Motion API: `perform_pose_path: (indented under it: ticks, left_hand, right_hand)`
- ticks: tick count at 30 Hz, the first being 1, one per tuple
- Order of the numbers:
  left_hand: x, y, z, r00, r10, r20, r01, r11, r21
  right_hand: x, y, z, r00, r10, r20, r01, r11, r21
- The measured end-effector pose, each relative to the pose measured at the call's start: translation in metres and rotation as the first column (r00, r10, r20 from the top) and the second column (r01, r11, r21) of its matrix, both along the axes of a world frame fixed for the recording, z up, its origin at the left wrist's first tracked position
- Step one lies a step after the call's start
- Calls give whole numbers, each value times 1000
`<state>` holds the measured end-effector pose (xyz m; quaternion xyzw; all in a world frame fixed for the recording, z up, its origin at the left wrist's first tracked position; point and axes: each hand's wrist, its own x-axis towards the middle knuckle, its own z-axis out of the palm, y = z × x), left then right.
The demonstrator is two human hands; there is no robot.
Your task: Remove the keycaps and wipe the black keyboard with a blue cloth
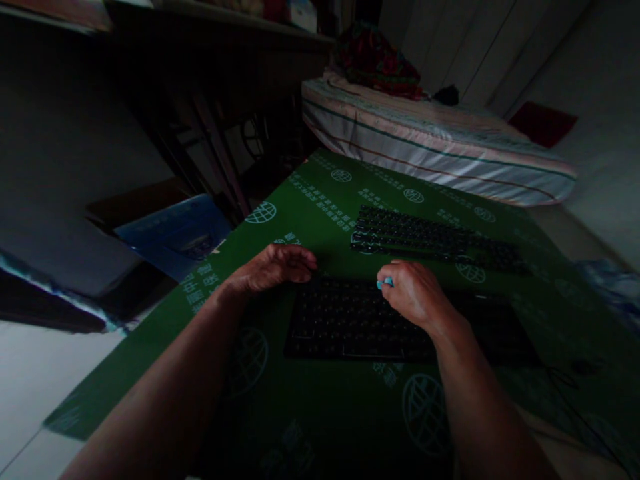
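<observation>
A black keyboard (330, 327) lies on the green board, its keycaps apparently off, though the dim light hides detail. My left hand (275, 267) rests at its far left corner, fingers loosely bent and nothing visible in them. Above the keyboard's far edge, my right hand (413, 290) is closed around a small light-blue object (385, 283); only a bit of it shows between thumb and fingers, so its kind is unclear. Beyond the hands, rows of loose black keycaps (410, 230) are laid out in keyboard order.
The green printed board (320, 407) serves as the work surface. A cable (575, 400) trails off at the right. Behind stands a bed with a striped sheet (425, 153). A dark table (225, 60) and a blue box (175, 230) are at the left.
</observation>
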<state>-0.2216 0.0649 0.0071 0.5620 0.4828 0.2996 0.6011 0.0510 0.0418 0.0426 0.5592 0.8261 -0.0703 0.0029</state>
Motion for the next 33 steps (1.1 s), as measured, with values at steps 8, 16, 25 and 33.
perform_pose_path:
  ticks: [8,16,25,33]
  left_hand:
    - [7,-8,9,977,-26,-212,54,990,129]
    - [35,-15,1,879,17,-476,253,830,497]
    - [37,-12,-4,868,-63,-492,346,787,511]
    - [39,-13,-3,872,-61,-485,339,789,512]
  right_hand:
    - [-10,-1,-3,999,47,12,-47,999,22]
    - [-10,-3,1,997,23,73,-23,1000,6]
    - [-5,-3,2,996,20,83,-19,1000,-9]
    - [-13,-4,4,991,21,129,-19,1000,-14]
